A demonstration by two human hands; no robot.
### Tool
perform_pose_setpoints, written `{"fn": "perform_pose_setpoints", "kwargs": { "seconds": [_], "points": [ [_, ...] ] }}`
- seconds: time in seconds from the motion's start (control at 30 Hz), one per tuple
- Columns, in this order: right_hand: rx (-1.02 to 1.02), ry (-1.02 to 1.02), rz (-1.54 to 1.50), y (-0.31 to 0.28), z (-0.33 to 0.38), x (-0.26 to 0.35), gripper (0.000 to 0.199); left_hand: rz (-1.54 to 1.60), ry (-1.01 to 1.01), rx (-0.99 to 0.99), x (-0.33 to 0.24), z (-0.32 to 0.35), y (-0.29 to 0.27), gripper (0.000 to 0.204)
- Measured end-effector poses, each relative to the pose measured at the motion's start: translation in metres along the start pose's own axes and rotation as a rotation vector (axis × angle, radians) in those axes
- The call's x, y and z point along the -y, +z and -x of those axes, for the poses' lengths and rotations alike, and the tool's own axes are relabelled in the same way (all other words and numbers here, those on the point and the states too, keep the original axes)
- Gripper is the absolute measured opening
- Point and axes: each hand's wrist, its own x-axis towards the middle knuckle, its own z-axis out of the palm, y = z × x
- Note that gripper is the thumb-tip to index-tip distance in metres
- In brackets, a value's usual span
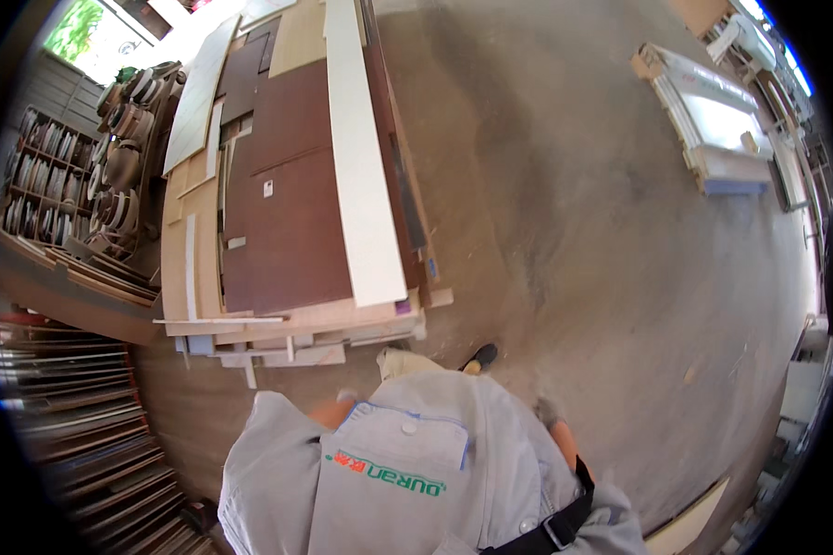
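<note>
My right hand (548, 411) hangs low by my right side, over the concrete floor (565, 277). It is dark and smeared by motion, and its fingers cannot be made out. On the other side, my left hand (346, 397) shows only as a small blurred patch beside my grey jacket (389, 499), which hides most of it. Nothing can be seen held in either hand. Ahead and to the left lies a large stack of boards, topped by a dark brown panel (296, 240) and a long white strip (366, 176).
Thin strips (222, 321) stick out at the stack's near end. Left stand racks of edge-banding rolls (51, 176) and a rack of upright panels (93, 435). Wrapped white panels (713, 120) lie at the far right. My dark shoe (483, 354) is beyond the jacket.
</note>
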Motion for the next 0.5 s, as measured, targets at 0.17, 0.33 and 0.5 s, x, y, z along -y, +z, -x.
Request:
{"fn": "perform_pose_setpoints", "kwargs": {
  "seconds": [0.17,0.33,0.5],
  "points": [
    [-0.202,-0.175,-0.034,-0.027,0.036,0.171,0.024,-0.048,0.148,0.033,-0.121,0.023,-0.03,0.036],
    [0.137,-0.586,0.134,0.113,0.055,0.406,0.013,-0.408,0.594,-0.131,-0.323,-0.027,-0.114,0.028],
    [0.289,-0.985,0.726,0.179,0.066,0.604,0.026,-0.384,0.583,-0.414,-0.441,-0.105,-0.21,0.022]
  ]
}}
